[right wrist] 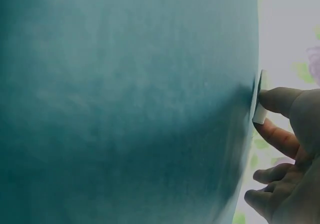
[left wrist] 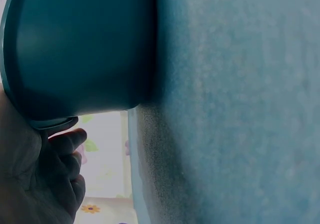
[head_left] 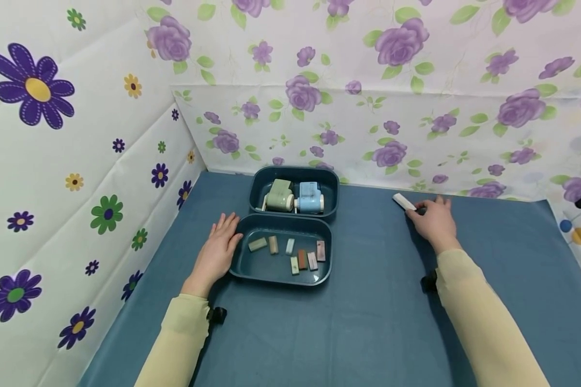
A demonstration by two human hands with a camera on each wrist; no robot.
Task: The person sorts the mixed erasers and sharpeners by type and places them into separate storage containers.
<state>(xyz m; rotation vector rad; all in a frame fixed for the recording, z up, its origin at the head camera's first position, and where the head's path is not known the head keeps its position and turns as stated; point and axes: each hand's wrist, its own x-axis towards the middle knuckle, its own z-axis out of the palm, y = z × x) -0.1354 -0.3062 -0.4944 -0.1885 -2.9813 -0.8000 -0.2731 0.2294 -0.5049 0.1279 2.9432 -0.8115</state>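
Note:
My right hand (head_left: 434,221) pinches a small white bar, which looks like an eraser (head_left: 404,202), between thumb and index finger near the back edge of the table. In the right wrist view the white eraser (right wrist: 260,111) stands on edge between those fingertips, and the other fingers are loosely bent. The left hand (head_left: 215,252) rests against the left side of the front tray (head_left: 281,280), its fingers extended and its thumb at the rim. Several small erasers in green, beige, pale blue, brown and pink lie in this tray, among them a brown eraser (head_left: 302,259).
Behind the front tray stands a second dark tray (head_left: 295,172) holding a green crank pencil sharpener (head_left: 281,195) and a blue pencil sharpener (head_left: 310,197). A blue cloth (head_left: 358,322) covers the table. Flowered sheets (head_left: 339,134) border the back and left.

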